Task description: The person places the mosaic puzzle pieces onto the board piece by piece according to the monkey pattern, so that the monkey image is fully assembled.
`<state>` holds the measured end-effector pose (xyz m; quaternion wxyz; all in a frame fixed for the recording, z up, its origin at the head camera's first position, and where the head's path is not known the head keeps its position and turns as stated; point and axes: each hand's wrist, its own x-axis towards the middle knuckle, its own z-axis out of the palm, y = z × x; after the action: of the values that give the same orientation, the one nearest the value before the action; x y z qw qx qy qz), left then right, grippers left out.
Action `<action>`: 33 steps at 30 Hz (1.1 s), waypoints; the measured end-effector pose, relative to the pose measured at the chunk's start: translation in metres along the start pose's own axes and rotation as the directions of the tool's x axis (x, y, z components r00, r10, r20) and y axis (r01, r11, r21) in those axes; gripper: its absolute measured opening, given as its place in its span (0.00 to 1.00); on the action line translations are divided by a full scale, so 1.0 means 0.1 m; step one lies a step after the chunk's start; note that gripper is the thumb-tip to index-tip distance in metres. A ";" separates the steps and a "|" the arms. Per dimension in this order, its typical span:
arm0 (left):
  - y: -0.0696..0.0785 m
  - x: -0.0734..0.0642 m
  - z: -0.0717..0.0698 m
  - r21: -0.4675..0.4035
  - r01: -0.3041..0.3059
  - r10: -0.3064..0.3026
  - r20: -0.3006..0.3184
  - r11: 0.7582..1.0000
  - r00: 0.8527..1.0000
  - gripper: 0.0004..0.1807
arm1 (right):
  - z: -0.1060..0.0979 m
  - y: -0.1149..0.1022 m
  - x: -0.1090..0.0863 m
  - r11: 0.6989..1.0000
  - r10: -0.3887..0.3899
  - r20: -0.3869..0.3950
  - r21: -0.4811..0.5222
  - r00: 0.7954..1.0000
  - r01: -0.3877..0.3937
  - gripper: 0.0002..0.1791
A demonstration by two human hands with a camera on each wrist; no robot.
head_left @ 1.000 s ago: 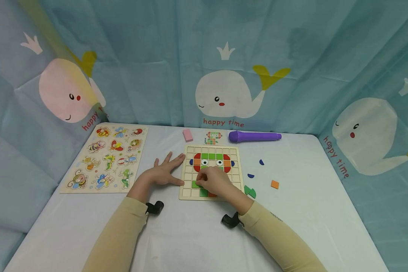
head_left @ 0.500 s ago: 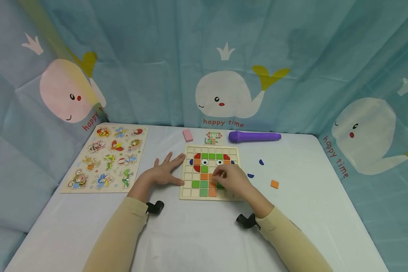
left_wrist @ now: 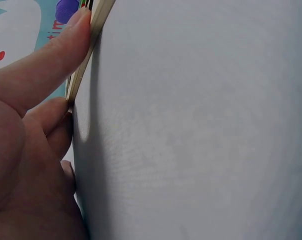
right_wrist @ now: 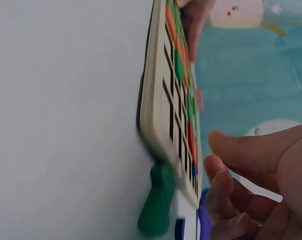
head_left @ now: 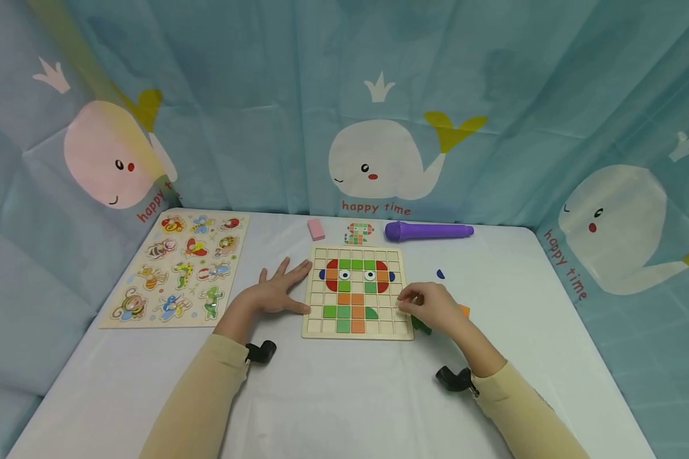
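A wooden grid board point(head_left: 316, 325) lies flat on the table, with red, green, orange and blue pieces and two eye tiles set in it. My left hand point(head_left: 272, 293) spreads its fingers along the board's left edge, thumb and fingertips touching the rim. Just over the right edge hovers my right hand point(head_left: 430, 307), its fingers loosely bent. In the right wrist view its thumb point(right_wrist: 256, 147) and fingers have nothing visible between them. Beneath this hand, green pieces point(head_left: 421, 325) lie against the board's right side. An orange square point(head_left: 465, 310) is partly hidden behind the hand.
Blue half-round piece point(head_left: 440, 274) lies right of the board. Behind the board are a pink block point(head_left: 316, 229), a pattern card point(head_left: 358, 233) and a purple toy microphone point(head_left: 430, 231). An insect puzzle board point(head_left: 184, 274) lies at left. A whale-print curtain point(head_left: 252, 127) encloses the table.
My right hand has moved right, from the board's lower middle to its right edge, uncovering a green quarter-round piece in the grid. The left hand has stayed at the left edge.
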<state>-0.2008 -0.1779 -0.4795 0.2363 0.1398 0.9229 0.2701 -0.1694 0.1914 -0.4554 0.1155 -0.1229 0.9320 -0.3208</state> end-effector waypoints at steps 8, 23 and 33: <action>0.01 -0.02 0.00 0.001 0.002 -0.002 -0.002 1.000 1.000 0.61 | -0.14 0.21 -0.11 0.999 0.038 0.076 -0.012 0.996 -0.037 0.11; 0.01 -0.02 -0.01 -0.018 -0.006 0.006 0.002 1.000 1.000 0.61 | -0.15 0.39 -0.08 0.999 0.035 0.138 -0.027 0.990 -0.032 0.15; 0.00 -0.01 -0.01 -0.004 -0.008 0.008 -0.005 1.000 1.000 0.61 | -0.23 0.43 -0.01 1.000 0.021 0.065 -0.019 0.998 -0.020 0.12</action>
<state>-0.1999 -0.1786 -0.4783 0.2333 0.1426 0.9223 0.2731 -0.1824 0.2380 -0.4646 0.1479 -0.1246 0.9319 -0.3070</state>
